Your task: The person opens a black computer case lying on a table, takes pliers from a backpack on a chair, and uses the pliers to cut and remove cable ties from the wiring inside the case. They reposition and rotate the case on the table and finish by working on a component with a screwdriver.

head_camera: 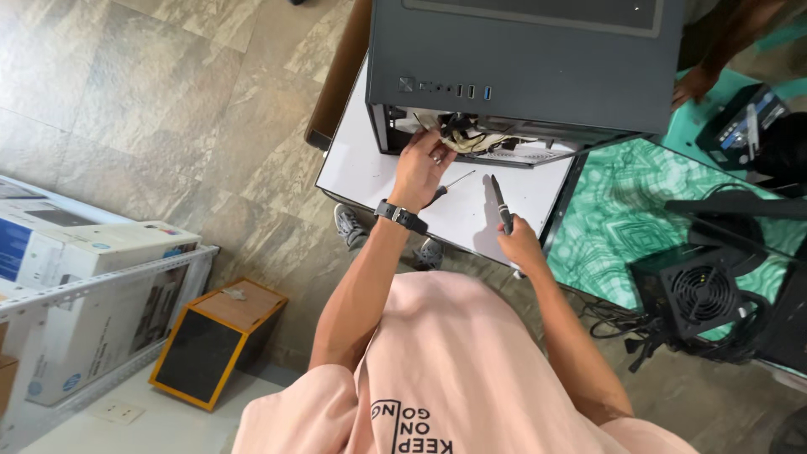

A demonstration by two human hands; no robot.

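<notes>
Left hand (418,164) in computer case (521,67), fingers among cables (475,139); right hand (519,242) gripping screwdriver (501,202).

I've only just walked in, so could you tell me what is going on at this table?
A person in a pink shirt is bent over a dark computer case lying on a white table. The left hand reaches into the open case among a bundle of cables. The right hand holds a screwdriver above the table, away from the case. A second, thinner screwdriver lies on the table. Another person's hand rests further back on a green table.
</notes>
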